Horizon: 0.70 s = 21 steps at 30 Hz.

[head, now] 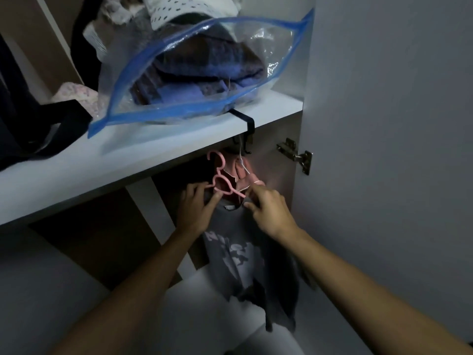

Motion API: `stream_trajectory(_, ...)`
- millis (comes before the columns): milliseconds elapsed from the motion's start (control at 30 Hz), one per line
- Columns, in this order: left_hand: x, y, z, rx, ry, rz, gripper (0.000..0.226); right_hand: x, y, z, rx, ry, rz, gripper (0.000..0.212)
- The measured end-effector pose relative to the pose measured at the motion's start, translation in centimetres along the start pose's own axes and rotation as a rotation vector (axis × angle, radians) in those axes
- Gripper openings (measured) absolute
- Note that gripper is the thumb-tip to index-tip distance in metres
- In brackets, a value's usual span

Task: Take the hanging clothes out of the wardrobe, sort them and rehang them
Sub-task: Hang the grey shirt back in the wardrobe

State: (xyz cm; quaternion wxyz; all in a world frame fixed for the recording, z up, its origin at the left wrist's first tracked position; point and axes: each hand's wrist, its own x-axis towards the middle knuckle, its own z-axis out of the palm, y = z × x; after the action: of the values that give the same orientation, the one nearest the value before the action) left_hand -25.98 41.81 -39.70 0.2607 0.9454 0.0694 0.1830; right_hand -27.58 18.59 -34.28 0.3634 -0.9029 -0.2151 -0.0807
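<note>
A pink plastic hanger (222, 181) carries a dark grey T-shirt (239, 254) with a pale print, just under the white wardrobe shelf (143, 160). My left hand (197, 208) grips the hanger's left arm and the shirt's shoulder. My right hand (268, 213) pinches the hanger's right arm at the collar. Behind them hangs a pink garment (243, 172) with a white cord, on a black over-shelf hook (247, 134). The hanging rail is hidden in the dark.
On the shelf lies a clear blue-edged storage bag (199, 73) of folded blue clothes, with white clothes piled above. A dark strap (43, 124) hangs at the left. The open wardrobe door (384, 124) with its metal hinge (297, 155) stands right.
</note>
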Motion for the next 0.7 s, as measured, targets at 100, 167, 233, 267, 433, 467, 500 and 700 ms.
stream_trajectory(100,2.4,0.3,1.3,-0.015,-0.046,-0.063,0.073,2.3,0.5,0.8,-0.018,0.033,0.011,0.02)
stream_trajectory(167,4.0,0.3,1.9,-0.066,-0.086,-0.1,0.082,3.6,0.7,1.2,-0.027,0.05,0.021,0.015)
stream_trajectory(233,5.3,0.3,2.4,-0.09,-0.106,-0.131,0.09,4.6,0.8,1.8,-0.037,0.069,0.025,0.015)
stream_trajectory(267,5.8,0.3,2.6,-0.089,-0.112,-0.141,0.091,5.1,0.9,2.0,-0.045,0.075,0.029,0.016)
stream_trajectory(433,8.0,0.4,3.1,-0.099,-0.134,-0.163,0.108,6.7,1.5,3.2,-0.049,0.116,0.049,0.011)
stream_trajectory(467,8.4,0.5,3.3,-0.098,-0.14,-0.158,0.11,7.0,1.7,3.4,-0.043,0.125,0.045,0.012)
stream_trajectory(500,8.8,0.7,3.3,-0.098,-0.147,-0.157,0.109,7.3,1.7,3.5,-0.037,0.133,0.043,0.015)
stream_trajectory(700,11.4,0.9,4.0,-0.139,-0.174,-0.172,0.127,9.1,2.0,4.2,-0.036,0.157,0.078,0.023)
